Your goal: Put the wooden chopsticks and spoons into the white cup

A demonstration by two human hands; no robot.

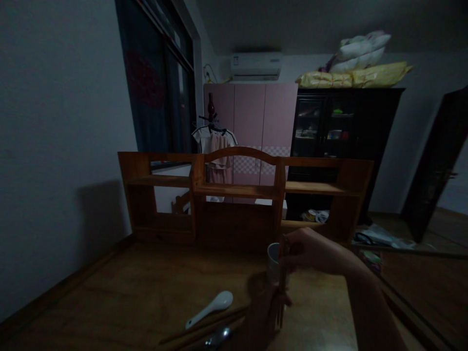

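Upright in front of me is a pair of wooden chopsticks [282, 280]. My right hand [309, 251] pinches them near the top, fingers closed. Lower down, my left hand [263, 312] has its fingers closed around the same chopsticks, and their bottom ends show below it. Just behind my hands stands a pale cup [272, 263], partly hidden by them. A white spoon [211, 308] lies on the table to the left. Nearer me are more chopsticks [204, 325] and a shiny metal utensil [218, 336], its full shape cut off by the frame.
The wooden tabletop [146, 282] carries a wooden shelf rack [237, 190] along its back edge. A wall [66, 146] borders the left side. Beyond stand a pink wardrobe [248, 114], a clothes rack with garments [215, 141] and a dark cabinet [373, 126].
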